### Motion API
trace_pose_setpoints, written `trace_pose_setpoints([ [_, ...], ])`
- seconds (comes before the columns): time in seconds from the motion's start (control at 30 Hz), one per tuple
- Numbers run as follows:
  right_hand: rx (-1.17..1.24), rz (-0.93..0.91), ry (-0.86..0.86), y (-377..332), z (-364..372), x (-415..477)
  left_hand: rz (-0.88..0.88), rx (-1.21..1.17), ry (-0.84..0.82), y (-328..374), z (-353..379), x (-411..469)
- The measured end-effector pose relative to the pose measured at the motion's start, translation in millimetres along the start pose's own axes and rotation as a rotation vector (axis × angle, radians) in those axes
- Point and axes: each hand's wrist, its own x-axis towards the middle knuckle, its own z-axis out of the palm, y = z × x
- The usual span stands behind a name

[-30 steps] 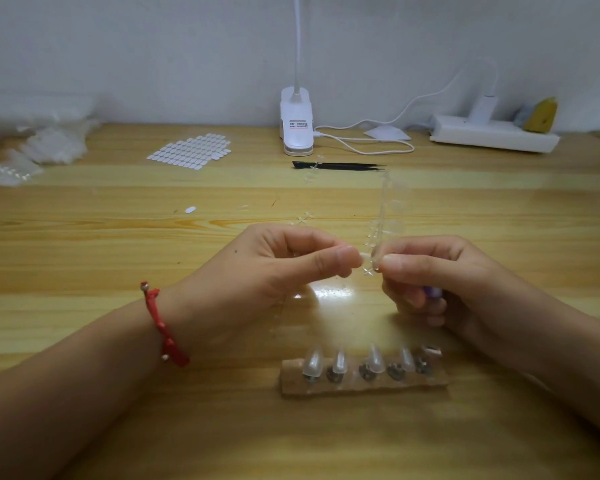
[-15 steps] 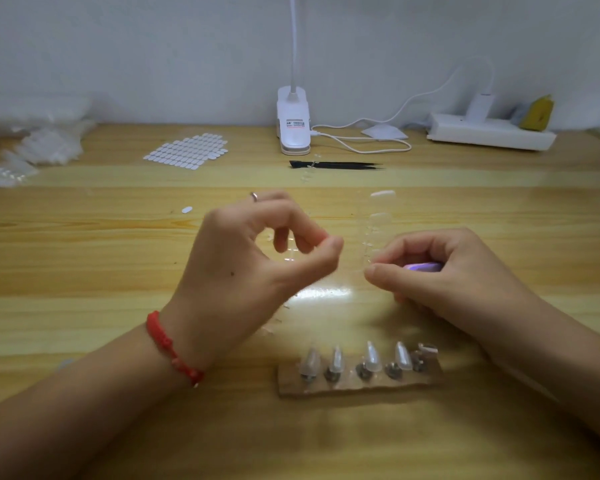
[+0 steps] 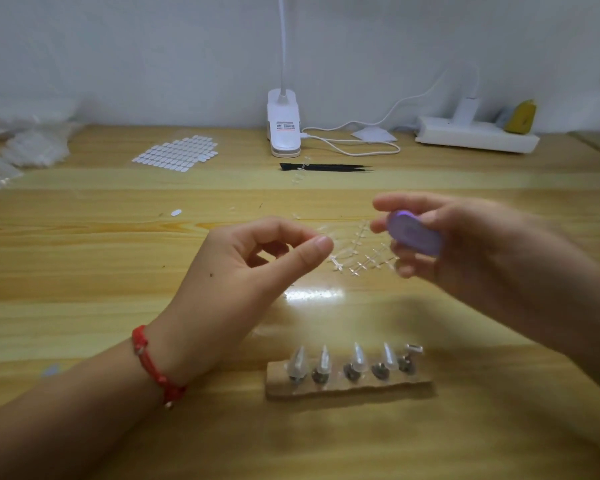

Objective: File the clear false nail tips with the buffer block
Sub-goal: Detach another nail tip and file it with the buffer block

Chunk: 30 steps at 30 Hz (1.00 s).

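My left hand (image 3: 257,265) hovers over the middle of the table, thumb and forefinger pinched on what looks like a small clear nail tip (image 3: 323,231), barely visible. My right hand (image 3: 465,251), blurred by motion, grips a purple oval buffer block (image 3: 413,237) just right of the left fingertips. A clear strip of nail tips (image 3: 361,254) lies flat on the table between and behind the two hands. Nearer to me, a cardboard strip (image 3: 347,388) carries several clear pointed nail tips (image 3: 355,358) standing on metal studs.
At the back stand a white clip lamp (image 3: 283,126), its cable, a white power strip (image 3: 475,133) and black tweezers (image 3: 326,167). A sheet of white adhesive tabs (image 3: 175,154) and bags of clear tips (image 3: 32,147) lie at the back left.
My right hand has let go of the clear strip, which now lies on the table, and has lifted the purple block into view. My left hand has dropped lower, still pinching.
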Motion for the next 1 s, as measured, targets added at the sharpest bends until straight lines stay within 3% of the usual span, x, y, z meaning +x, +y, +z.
trace_pose_setpoints([
  [0.13, 0.187, 0.019, -0.042, 15, 9, -2, -0.073, -0.037, 0.021, 0, -1, -1],
  [0.33, 0.044, -0.012, 0.065, 28, 20, 1, 0.020, 0.014, -0.001, 2, 3, -1],
  [0.5, 0.053, 0.011, 0.012, 36, 23, 4, 0.095, 0.184, -0.011, 0, 5, 0],
  [1.0, 0.048, 0.060, -0.004, 36, 21, 5, 0.011, 0.178, -0.077, 1, 4, 2],
])
